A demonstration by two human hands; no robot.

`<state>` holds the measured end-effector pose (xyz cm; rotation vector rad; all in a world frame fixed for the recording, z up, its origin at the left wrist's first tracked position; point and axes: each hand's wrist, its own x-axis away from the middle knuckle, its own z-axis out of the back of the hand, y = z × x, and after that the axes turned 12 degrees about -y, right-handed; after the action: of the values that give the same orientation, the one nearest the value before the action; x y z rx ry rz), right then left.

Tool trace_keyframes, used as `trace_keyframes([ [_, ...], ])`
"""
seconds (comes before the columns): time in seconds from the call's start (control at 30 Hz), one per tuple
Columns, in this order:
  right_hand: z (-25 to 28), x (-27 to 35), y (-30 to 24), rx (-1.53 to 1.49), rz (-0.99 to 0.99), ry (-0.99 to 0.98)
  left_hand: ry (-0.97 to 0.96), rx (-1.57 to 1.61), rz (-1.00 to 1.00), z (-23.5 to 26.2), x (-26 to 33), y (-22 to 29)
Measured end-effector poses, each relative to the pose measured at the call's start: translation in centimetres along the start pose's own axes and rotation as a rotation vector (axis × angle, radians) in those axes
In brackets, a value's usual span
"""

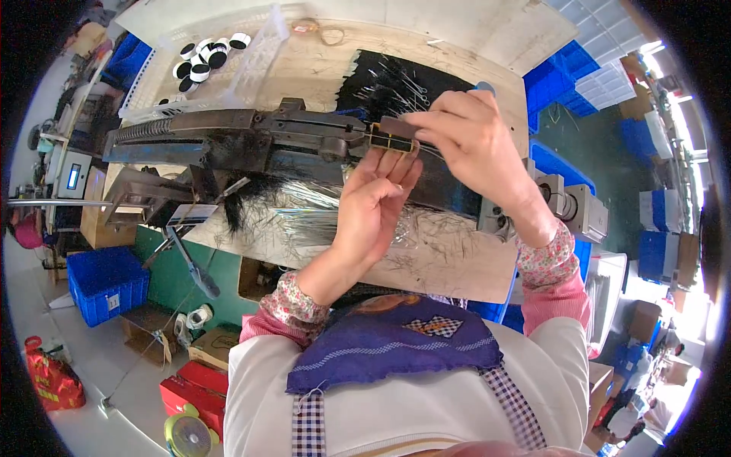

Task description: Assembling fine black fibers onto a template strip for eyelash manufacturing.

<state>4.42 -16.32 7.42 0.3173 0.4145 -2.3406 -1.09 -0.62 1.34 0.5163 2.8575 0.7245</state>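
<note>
At the right end of a long dark metal machine (297,128), a small brass-edged dark block (391,142) sits between my hands. My left hand (371,209) is below it, palm up. Its fingers curl against the block's lower side, with the thumb folded in toward them. From the right, my right hand (474,143) pinches a small flat brown piece (397,127) between thumb and fingers, right at the block's top edge. A black cloth (365,80) beyond carries looped metal wires (415,90) and black bristles. Straight silver wires (308,217) lie left of my left wrist.
A clear plastic crate (259,57) holds several white-and-black round caps (204,61) at the far left. Black bristle tufts (242,199) hang by the machine's near side. Grey motor-like cylinders (567,204) stand beside my right forearm. Blue bins (108,283) flank the wooden table (457,263).
</note>
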Motion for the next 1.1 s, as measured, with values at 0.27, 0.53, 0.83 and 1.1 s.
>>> trace_keyframes([
  [0.27, -1.1, 0.1, 0.5, -0.027, 0.012, -0.085, -0.021, -0.006, 0.002, -0.1, 0.1, 0.5],
  [0.53, -0.8, 0.2, 0.0, -0.034, 0.04, 0.029, -0.039, -0.008, 0.015, 0.1, -0.1, 0.7],
  [0.83, -1.3, -0.5, 1.7, -0.197, -0.042, -0.043, -0.077, -0.002, 0.008, 0.6, 0.2, 0.5],
  [1.1, -1.0, -0.6, 0.6, -0.115, -0.067, -0.17, -0.042, 0.02, -0.006, 0.4, 0.3, 0.7],
])
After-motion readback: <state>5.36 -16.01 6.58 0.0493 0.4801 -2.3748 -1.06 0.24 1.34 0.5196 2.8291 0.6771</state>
